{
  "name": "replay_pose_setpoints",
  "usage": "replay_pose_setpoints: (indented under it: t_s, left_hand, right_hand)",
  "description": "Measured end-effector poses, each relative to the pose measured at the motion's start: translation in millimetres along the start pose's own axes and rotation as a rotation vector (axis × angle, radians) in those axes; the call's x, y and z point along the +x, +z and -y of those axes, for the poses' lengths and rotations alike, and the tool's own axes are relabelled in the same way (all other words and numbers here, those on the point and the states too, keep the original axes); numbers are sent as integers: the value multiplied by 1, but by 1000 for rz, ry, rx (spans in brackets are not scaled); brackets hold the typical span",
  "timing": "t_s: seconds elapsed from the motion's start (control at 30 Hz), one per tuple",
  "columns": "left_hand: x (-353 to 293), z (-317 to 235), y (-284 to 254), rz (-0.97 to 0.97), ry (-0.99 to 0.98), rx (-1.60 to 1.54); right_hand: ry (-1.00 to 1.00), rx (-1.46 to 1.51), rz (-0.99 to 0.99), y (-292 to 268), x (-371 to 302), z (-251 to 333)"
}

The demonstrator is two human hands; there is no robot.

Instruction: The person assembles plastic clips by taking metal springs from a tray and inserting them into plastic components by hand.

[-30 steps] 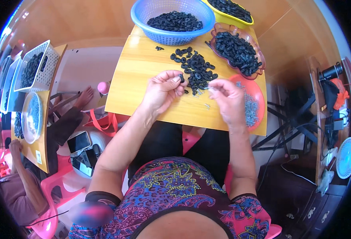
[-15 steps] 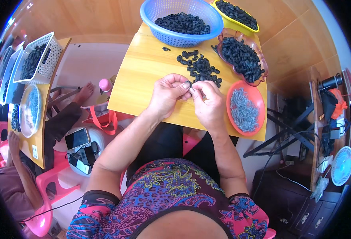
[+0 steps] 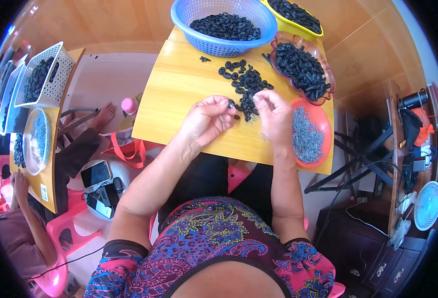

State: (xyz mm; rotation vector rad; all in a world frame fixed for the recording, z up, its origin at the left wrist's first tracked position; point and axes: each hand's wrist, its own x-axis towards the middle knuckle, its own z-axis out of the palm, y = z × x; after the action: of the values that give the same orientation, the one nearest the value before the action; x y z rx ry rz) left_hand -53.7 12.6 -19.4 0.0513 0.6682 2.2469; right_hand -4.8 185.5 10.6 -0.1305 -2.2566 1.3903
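Note:
My left hand (image 3: 208, 120) pinches a small black plastic piece (image 3: 231, 104) between thumb and forefinger, with a silvery tip showing on it. To its right, my right hand (image 3: 274, 116) is raised above the table with thumb and forefinger pressed together; whatever they hold is too small to make out. Between and beyond the hands lies a loose pile of black plastic pieces (image 3: 249, 82), some of them ring-shaped. A few small silvery metal pieces (image 3: 249, 120) lie on the wood between my hands. Close by my right hand is a red-orange plate (image 3: 327, 130) heaped with small metal pieces (image 3: 307, 134).
A blue basket (image 3: 224, 48), a yellow basin (image 3: 298, 31) and a scalloped reddish tray (image 3: 330, 82) hold black pieces along the far side of the table (image 3: 167, 94). At left, another person's hand (image 3: 19, 184) is beside a second table with a white basket (image 3: 60, 74).
My hands have come apart: the right has moved rightward from the left, which keeps the black piece. Small metal pieces now show on the table between them.

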Motion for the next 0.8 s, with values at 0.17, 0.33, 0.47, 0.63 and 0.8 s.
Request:
replay_pose_setpoints:
  t_s: [0.17,0.33,0.47,0.63,0.8]
  left_hand:
    - [2,-4,-2,-45,-74,-252]
    - [0,-9,-3,-59,-72,-272]
    - [1,-18,-7,-76,-8,-288]
    - [6,-21,-14,-32,17,-265]
    - [4,-23,-15,21,8,-289]
  right_hand:
    - [-243,-431,80,3,27,-13]
    - [-259,-706,252,20,34,-20]
    - [-297,-592,152,20,33,-14]
    - [-363,-539,289,22,27,-12]
    - [-413,-621,452,37,21,-2]
